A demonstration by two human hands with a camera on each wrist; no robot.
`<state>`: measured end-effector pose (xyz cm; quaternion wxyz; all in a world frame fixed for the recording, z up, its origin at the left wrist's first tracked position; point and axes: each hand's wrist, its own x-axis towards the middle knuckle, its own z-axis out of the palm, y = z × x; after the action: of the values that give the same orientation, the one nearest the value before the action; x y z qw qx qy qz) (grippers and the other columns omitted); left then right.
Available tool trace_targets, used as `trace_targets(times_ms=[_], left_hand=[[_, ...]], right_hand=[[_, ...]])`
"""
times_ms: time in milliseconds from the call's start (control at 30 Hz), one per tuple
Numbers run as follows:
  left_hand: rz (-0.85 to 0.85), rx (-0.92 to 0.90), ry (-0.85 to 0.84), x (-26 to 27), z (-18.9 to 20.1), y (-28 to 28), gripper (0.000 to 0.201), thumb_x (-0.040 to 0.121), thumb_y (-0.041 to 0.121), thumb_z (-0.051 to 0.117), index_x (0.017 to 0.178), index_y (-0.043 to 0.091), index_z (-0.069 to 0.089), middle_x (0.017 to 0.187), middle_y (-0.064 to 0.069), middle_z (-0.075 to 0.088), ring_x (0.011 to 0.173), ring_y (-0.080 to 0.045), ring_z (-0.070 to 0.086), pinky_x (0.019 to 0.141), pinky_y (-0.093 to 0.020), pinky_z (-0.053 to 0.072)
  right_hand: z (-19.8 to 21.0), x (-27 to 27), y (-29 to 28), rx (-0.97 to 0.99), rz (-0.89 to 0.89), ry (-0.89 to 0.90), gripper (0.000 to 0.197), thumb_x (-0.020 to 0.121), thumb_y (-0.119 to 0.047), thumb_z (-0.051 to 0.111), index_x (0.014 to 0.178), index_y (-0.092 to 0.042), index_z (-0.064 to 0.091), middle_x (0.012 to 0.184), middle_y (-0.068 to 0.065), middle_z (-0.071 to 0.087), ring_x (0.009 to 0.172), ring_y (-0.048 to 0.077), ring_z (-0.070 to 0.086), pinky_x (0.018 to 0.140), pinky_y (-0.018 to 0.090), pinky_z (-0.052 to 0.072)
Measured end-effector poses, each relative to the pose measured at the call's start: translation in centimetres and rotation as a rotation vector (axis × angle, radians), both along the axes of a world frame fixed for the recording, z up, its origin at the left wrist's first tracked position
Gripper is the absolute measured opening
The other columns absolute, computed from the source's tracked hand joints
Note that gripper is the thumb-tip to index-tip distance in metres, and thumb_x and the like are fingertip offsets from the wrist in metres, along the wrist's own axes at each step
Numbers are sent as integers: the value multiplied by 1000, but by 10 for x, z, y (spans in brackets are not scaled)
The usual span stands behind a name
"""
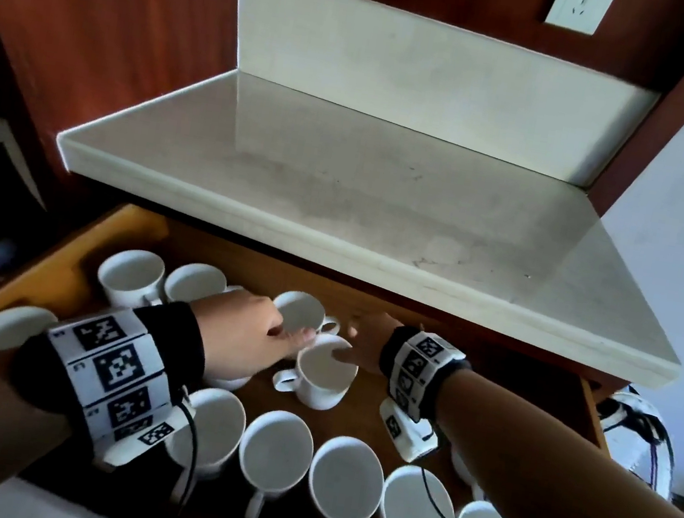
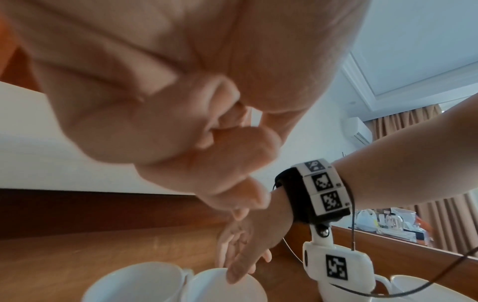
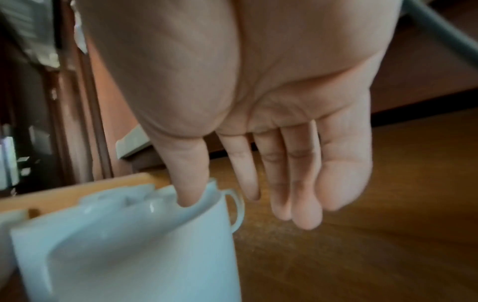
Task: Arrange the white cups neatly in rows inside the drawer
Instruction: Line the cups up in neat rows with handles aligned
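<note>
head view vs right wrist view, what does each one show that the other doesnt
Only the head view shows the left hand, the near row of cups, the countertop and the wall socket. Only the right wrist view shows the right hand palm side, with straight fingers. Both show its thumb on the rim of the middle cup in the drawer.

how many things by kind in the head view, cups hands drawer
white cups: 12, two mostly hidden under the arms
hands: 2, left hand and right hand
drawer: 1
total: 15
</note>
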<state>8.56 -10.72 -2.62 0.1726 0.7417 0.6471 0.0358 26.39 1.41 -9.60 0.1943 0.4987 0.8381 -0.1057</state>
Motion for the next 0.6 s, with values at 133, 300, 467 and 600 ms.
trace_targets(times_ms=[133, 300, 467, 600], left_hand=[[69, -45, 1, -21, 3, -8, 64, 95, 60, 33, 68, 6, 55, 62, -9, 56, 57, -18, 49, 54, -28, 34], [39, -41, 3, -27, 0, -1, 60, 94, 59, 37, 61, 10, 47, 59, -8, 51, 55, -19, 46, 54, -28, 34], [-50, -13, 73, 5, -1, 20, 64, 88, 68, 40, 52, 15, 39, 51, -2, 42, 47, -15, 39, 47, -28, 27], [-104, -41, 78, 49, -3, 41, 57, 92, 60, 40, 59, 15, 51, 59, -1, 54, 53, -14, 49, 51, -28, 33]], right_hand=[[-18, -14, 7, -34, 31, -199, 39, 86, -44, 56, 112, -16, 64, 110, 1, 70, 100, 21, 67, 91, 34, 53], [8, -20, -4, 2, 122, -348, 31, 95, -23, 45, 114, -7, 64, 120, 9, 65, 111, 27, 62, 93, 37, 51], [73, -7, -33, 137, 59, -217, 27, 95, -20, 47, 115, -10, 63, 112, 6, 67, 103, 26, 65, 74, 30, 50], [110, 11, -54, 264, 54, -147, 24, 95, -24, 48, 102, -11, 67, 91, 6, 66, 79, 23, 63, 62, 28, 43]])
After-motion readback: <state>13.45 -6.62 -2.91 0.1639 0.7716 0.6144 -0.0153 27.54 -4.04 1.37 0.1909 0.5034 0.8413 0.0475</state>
